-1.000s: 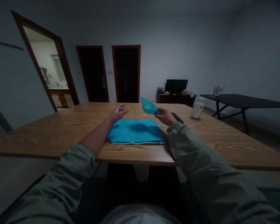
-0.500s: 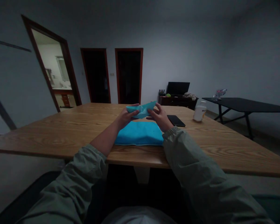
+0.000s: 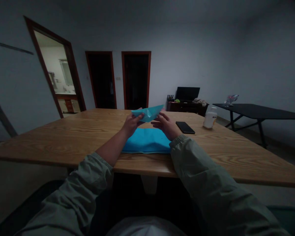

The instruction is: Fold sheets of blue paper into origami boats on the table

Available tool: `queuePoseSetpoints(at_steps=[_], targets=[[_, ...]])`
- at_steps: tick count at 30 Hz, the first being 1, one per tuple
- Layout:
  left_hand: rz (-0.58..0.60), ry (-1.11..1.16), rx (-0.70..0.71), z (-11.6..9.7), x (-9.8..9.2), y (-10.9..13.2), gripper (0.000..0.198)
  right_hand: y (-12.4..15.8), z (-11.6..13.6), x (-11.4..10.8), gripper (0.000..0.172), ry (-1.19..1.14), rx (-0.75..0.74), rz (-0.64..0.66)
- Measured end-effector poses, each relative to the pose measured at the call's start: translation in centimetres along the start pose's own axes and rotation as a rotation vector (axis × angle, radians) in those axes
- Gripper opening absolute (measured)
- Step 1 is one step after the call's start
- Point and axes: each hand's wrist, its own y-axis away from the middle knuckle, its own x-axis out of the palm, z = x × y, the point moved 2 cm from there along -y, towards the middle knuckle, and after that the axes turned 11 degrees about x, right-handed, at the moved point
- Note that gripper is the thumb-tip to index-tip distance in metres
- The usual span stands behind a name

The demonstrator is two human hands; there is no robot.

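A folded piece of light-blue paper, creased and pointed at its right end, is held above the table. My left hand is closed on its left end, the thumb on the near face and fingers beneath. My right hand is at the right end, fingertips against the paper's lower edge and some fingers stretched out below it. Part of that grip is hidden behind the paper. Under both hands a bright blue flat sheet or folder lies near the table's front edge.
On the wooden table, a black phone lies right of my right hand. A white bottle stands farther right. Beyond are a black table and a dark cabinet with a screen.
My right hand has shifted slightly down and left along the paper, its thumb drawn back from the near face. The paper's right end tilts up a little more. My left hand has barely moved.
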Motion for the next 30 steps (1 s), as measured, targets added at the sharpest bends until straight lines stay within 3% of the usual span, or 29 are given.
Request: queuePoseSetpoints(at_steps=[5,10,13,16,21,25,30], targets=[[-0.024,-0.027,0.017,-0.1,0.0,0.0,0.056,-0.2,-0.4,0.0,0.04,-0.068,0.067,0.025],[0.131,0.108,-0.121,-0.6,0.6,0.4,0.043,0.0,-0.2,0.1,0.041,-0.096,0.047,0.042],[0.224,0.146,-0.222,-0.8,0.9,0.8,0.045,0.3,0.2,0.1,0.043,-0.135,0.005,0.062],[0.261,0.136,-0.23,-0.9,0.9,1.0,0.052,0.4,0.3,-0.2,0.044,-0.135,-0.007,0.045],[0.141,0.163,-0.157,-1.2,0.8,0.9,0.044,0.2,-0.1,-0.6,0.039,-0.175,0.029,0.042],[0.141,0.177,-0.122,-1.2,0.9,0.6,0.03,0.3,-0.2,-0.2,0.036,-0.146,0.061,0.045],[0.08,0.171,-0.122,-0.7,0.6,0.3,0.046,0.4,-0.1,-0.1,0.033,-0.119,-0.002,-0.001]])
